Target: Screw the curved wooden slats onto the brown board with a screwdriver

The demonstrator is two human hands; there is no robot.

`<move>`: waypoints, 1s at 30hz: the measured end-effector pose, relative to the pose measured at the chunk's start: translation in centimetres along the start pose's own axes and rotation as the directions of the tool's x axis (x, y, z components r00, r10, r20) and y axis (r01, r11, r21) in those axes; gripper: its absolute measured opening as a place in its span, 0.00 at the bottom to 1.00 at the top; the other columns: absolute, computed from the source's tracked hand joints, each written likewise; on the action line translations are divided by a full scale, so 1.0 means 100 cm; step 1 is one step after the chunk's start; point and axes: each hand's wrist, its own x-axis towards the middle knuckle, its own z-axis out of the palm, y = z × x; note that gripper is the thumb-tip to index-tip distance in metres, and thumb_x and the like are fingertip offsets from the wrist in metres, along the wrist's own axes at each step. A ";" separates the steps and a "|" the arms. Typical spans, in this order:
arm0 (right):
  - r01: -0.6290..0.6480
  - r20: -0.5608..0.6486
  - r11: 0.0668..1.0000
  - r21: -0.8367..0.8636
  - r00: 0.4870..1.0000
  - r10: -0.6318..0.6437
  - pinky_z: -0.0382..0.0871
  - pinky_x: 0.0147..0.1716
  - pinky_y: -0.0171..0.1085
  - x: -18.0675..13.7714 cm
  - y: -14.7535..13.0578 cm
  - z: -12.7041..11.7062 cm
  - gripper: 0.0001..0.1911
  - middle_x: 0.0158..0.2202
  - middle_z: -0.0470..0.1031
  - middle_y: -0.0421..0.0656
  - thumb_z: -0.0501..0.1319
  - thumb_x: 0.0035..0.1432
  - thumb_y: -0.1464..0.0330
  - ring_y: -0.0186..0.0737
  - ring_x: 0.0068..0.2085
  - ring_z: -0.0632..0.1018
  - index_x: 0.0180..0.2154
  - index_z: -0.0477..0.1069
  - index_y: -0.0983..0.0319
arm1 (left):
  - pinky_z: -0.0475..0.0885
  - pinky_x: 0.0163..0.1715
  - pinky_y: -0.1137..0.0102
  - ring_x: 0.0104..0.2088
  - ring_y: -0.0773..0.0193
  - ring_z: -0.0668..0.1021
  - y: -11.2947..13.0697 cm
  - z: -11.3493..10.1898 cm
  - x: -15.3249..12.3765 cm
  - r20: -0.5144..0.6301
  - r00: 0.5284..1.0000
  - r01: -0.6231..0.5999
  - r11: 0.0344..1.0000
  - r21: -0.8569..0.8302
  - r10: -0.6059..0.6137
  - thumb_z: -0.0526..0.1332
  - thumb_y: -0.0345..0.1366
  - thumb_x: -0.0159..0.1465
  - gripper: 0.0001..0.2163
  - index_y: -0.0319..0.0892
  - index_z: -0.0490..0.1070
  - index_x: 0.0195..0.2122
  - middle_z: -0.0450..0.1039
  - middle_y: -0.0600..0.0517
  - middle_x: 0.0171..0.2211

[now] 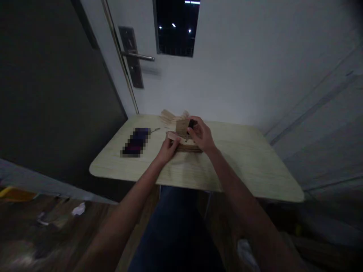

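Note:
My left hand (169, 148) is closed on a thin pale wooden piece (171, 135) near the middle of a light wood table (244, 158). My right hand (200, 134) is closed around a small dark object (191, 123) and rests against a brown wooden sheet (181, 127) held upright. Under both hands lies a flat stack of brown wooden sheets (189, 148). More pale wooden strips (168, 115) lie fanned out just behind the hands.
A dark blurred flat object (136, 142) lies on the table's left part, with a small thin metal item (155, 130) beside it. A white door with a metal handle (138, 56) stands behind the table. Scraps litter the wooden floor (78, 209) at lower left.

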 end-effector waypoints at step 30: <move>-0.017 0.011 0.996 0.091 1.000 0.016 0.77 0.36 0.40 0.002 0.011 0.003 0.23 0.41 0.74 0.43 0.60 0.62 0.54 0.40 0.38 0.78 0.56 0.63 0.52 | 0.71 0.46 0.66 0.42 0.60 0.74 0.001 0.000 0.000 -0.034 0.999 -0.013 1.000 -0.021 0.012 0.58 0.53 0.65 0.19 0.43 0.62 0.44 0.70 0.49 0.40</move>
